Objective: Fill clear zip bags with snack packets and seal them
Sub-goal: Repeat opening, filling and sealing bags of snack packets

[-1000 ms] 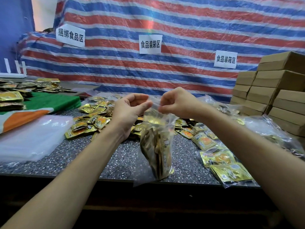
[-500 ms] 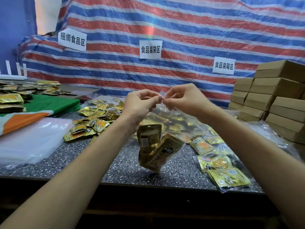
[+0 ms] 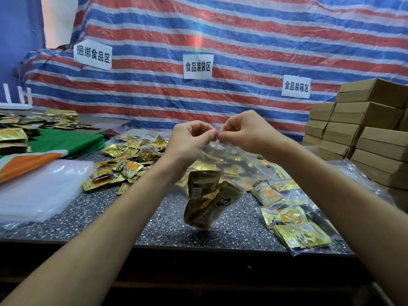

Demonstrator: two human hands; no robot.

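A clear zip bag point(image 3: 234, 164) hangs in the air above the speckled table point(image 3: 106, 219), with several gold snack packets point(image 3: 207, 202) bunched at its bottom. My left hand point(image 3: 189, 142) and my right hand point(image 3: 245, 131) pinch its top edge, fingertips almost touching at the middle of the zip strip. A heap of loose gold packets point(image 3: 130, 160) lies on the table behind my left hand. Filled bags of packets point(image 3: 293, 224) lie to the right, near the table's front edge.
A stack of empty clear bags point(image 3: 37, 191) lies at the left, by a green and orange cloth point(image 3: 55, 146). Cardboard boxes point(image 3: 362, 133) are stacked at the right. A striped tarp with paper signs point(image 3: 198, 66) hangs behind. More packets point(image 3: 13, 135) sit far left.
My hands have come together at the bag's top and risen slightly. The bag has turned, so the packets now bunch at its lower end and it hangs broader.
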